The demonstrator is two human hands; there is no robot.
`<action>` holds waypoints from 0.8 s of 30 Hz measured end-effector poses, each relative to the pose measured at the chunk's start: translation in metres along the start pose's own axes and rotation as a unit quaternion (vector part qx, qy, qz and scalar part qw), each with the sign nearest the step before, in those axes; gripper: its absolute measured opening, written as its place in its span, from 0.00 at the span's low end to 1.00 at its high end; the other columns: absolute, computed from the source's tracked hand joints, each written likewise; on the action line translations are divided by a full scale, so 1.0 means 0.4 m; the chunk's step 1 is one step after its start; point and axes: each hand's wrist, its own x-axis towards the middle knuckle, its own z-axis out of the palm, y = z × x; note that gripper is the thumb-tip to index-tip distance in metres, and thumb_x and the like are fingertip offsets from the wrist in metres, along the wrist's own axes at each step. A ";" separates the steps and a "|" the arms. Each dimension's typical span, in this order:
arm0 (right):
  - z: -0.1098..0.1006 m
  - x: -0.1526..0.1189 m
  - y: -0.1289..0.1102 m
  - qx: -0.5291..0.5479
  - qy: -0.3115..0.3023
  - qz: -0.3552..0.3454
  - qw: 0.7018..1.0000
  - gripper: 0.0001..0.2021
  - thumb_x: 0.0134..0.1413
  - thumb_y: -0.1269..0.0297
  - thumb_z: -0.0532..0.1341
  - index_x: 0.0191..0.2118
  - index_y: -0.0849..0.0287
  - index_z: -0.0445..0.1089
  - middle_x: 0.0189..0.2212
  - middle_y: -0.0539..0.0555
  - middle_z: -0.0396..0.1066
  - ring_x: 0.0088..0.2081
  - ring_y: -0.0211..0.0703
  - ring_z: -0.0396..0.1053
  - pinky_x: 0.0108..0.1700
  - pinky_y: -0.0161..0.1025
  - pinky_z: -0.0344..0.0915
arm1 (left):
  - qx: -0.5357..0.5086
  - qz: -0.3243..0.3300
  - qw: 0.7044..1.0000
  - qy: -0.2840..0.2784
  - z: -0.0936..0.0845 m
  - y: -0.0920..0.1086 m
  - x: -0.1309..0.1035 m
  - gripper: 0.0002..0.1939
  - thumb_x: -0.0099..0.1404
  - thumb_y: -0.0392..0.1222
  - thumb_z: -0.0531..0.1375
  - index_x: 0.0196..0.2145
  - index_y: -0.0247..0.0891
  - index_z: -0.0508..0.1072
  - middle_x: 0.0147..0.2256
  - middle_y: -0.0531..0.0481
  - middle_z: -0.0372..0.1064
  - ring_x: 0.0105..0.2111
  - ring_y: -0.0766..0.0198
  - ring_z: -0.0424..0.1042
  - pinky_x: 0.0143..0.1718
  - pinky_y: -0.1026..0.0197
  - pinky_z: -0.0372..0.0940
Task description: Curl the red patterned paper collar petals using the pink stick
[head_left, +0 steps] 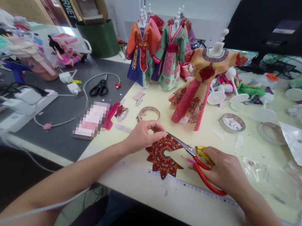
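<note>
Lying by left hand (146, 134): cutout (158, 156) (red)

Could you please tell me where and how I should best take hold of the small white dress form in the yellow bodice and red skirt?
Coming from above, I would pinch the dress form by its white neck: it stands bare and narrow over the patterned round collar, while the sleeves spread sideways and loose skirt panels hang below.
</note>
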 end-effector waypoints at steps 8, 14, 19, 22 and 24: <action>0.002 -0.001 0.002 -0.049 0.089 -0.028 0.994 0.15 0.48 0.50 0.58 0.30 0.58 0.62 0.29 0.52 0.68 0.24 0.39 0.64 0.24 0.36 0.52 | 0.022 0.052 0.998 -0.004 0.001 0.002 -0.007 0.04 0.58 0.37 0.58 0.26 0.34 0.69 0.27 0.52 0.68 0.29 0.68 0.66 0.35 0.63 0.61; -0.006 0.004 0.006 -0.060 0.139 -0.060 0.987 0.20 0.45 0.50 0.60 0.38 0.63 0.64 0.36 0.59 0.68 0.36 0.50 0.67 0.37 0.41 0.63 | 0.012 0.056 0.998 0.031 -0.001 -0.016 -0.015 0.05 0.58 0.36 0.58 0.26 0.35 0.68 0.26 0.52 0.66 0.28 0.69 0.64 0.35 0.63 0.61; -0.007 0.007 0.007 -0.073 0.171 -0.065 0.980 0.22 0.45 0.49 0.60 0.38 0.63 0.65 0.35 0.60 0.68 0.36 0.50 0.66 0.37 0.43 0.63 | -0.109 0.008 0.992 0.065 0.002 -0.026 -0.015 0.04 0.60 0.39 0.57 0.31 0.35 0.66 0.26 0.53 0.66 0.29 0.69 0.66 0.36 0.63 0.62; -0.007 0.010 0.005 -0.093 0.189 -0.079 0.974 0.21 0.46 0.49 0.60 0.37 0.65 0.66 0.34 0.61 0.68 0.36 0.51 0.65 0.39 0.44 0.63 | -0.175 -0.007 0.984 0.039 0.011 -0.020 -0.014 0.07 0.59 0.39 0.58 0.36 0.35 0.65 0.30 0.51 0.69 0.33 0.67 0.69 0.39 0.62 0.63; -0.008 0.011 0.004 -0.106 0.198 -0.088 0.970 0.20 0.47 0.50 0.59 0.37 0.65 0.66 0.34 0.62 0.68 0.36 0.50 0.65 0.40 0.45 0.62 | -0.167 -0.011 0.986 0.025 0.016 -0.014 -0.013 0.11 0.58 0.40 0.60 0.38 0.35 0.64 0.31 0.49 0.70 0.35 0.66 0.69 0.40 0.61 0.63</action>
